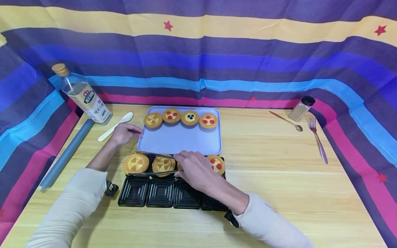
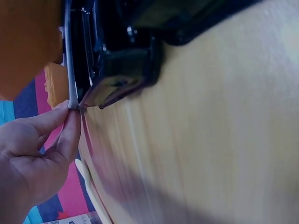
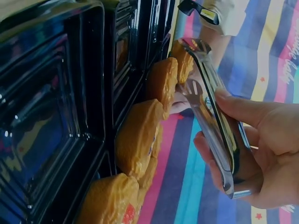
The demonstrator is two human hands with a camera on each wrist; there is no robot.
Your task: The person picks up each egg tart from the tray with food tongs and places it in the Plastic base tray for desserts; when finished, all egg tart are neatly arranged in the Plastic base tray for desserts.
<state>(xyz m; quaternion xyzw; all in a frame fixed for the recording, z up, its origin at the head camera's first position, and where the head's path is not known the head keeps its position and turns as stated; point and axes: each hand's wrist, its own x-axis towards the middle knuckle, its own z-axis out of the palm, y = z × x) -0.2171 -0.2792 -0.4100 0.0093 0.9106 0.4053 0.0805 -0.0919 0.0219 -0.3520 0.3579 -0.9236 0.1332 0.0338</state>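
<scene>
We stand at a light wooden table [image 1: 273,179], and around it on three sides hangs a striped cloth [image 1: 217,51] in purple, yellow, blue and pink, with some small red stars. At the far left of the table is a clear bottle [image 1: 82,94] with a tan cap, lying tilted against the cloth, and beside it a white plastic spoon [image 1: 115,126] and a long grey-blue roll [image 1: 66,155]. At the far right we see a small spice jar [image 1: 301,108] with a black lid, a golden spoon [image 1: 286,121] and a fork [image 1: 317,139].

In the middle lies a pale blue tray [image 1: 181,139] with four small tarts [image 1: 181,118] in a row along its far edge. Just in front of it, touching its near edge, is a black plastic tray [image 1: 161,196] with square compartments; the far row of it has tarts inside (one is partly hidden behind our hand), and the near row shows only black plastic.

Our left hand [image 1: 124,133] is at the left edge of the blue tray, and the thumb and first finger pinch this edge, as the left wrist view shows. Our right hand [image 1: 193,168] is over the far row of the black tray and its fingers are curled around metal tongs [image 1: 155,164]. The tongs point to the left, and their two arms stand apart, one on each side of the second tart [image 1: 163,164] from the left.
</scene>
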